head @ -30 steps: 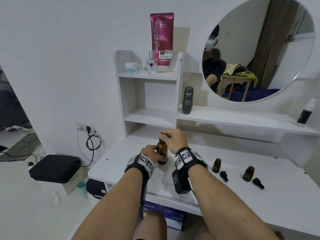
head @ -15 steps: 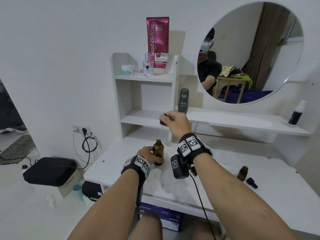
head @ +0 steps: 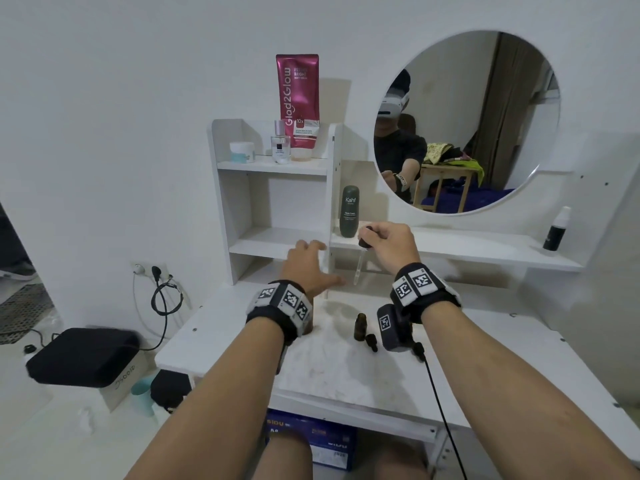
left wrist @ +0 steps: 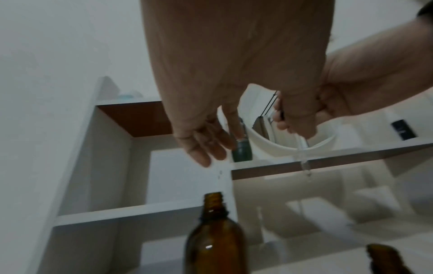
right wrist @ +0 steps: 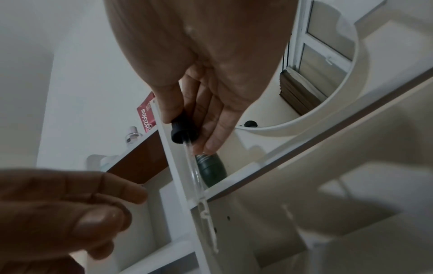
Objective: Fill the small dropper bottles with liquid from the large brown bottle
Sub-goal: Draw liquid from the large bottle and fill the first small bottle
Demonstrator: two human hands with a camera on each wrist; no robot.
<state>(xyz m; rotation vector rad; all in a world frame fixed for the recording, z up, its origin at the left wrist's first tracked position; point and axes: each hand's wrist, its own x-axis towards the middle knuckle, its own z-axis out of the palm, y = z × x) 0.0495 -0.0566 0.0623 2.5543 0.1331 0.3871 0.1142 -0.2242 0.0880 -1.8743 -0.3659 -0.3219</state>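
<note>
The large brown bottle [left wrist: 215, 239] stands uncapped on the white vanity top [head: 346, 368]; in the head view my left wristband hides most of it. My left hand [head: 311, 258] hovers above its mouth with relaxed, spread fingers and holds nothing. My right hand [head: 374, 237] pinches the black dropper cap [right wrist: 181, 129] up in the air, and its glass pipette [head: 358, 268] hangs down, clear of the bottle. One small brown dropper bottle [head: 361, 326] stands open under my right wrist, with its small black dropper [head: 372, 342] lying beside it.
A white shelf unit [head: 277, 168] rises just behind my hands, carrying a pink tube [head: 298, 98] and small jars. A dark green bottle [head: 349, 216] stands on the long ledge, a black-and-white spray bottle [head: 556, 230] at its far right. A round mirror [head: 485, 116] hangs above.
My left hand has let go of the large brown bottle and risen above it. My right hand has carried the dropper further right, away from the bottle's mouth.
</note>
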